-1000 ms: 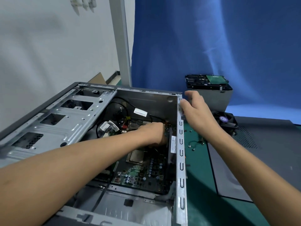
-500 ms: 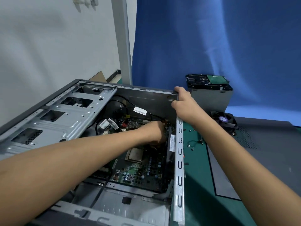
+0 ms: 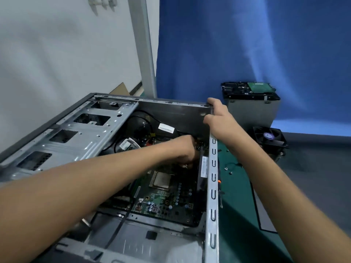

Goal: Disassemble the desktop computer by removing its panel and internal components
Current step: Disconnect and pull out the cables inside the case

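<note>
Two hands on the computer case (image 3: 106,133), lying open on its side on the green tabletop (image 3: 237,209), side panel (image 3: 313,183) already off and flat to the right. Right hand (image 3: 218,120): gone in the last second from the slotted right rail up to the far right corner, now gripping that corner, fingers (image 3: 213,102) curled over the top edge, thumb on the inner wall. Left hand (image 3: 185,150): unmoved, deep inside, down at the upper right of the circuit board (image 3: 167,200), just beyond the bare chip (image 3: 161,179) and beside an upright card (image 3: 204,167) against the right wall. Fingers there hidden under the hand; impossible to tell whether pinching anything.

Judging by the shift: bracing of the case with the right hand, ready for a pull by the left on a plug or card.

Already out and set aside beyond the case: a drive (image 3: 248,90) on top of a grey metal box (image 3: 250,112), a fan (image 3: 269,138) near it, loose screws (image 3: 228,168) on the tabletop just beside the rail. Still in place: board, chip, black cables (image 3: 140,118). Well along, then, but not finished.

Worth watching: a sudden release and a jerk of the left hand against the sharp metal edges.
</note>
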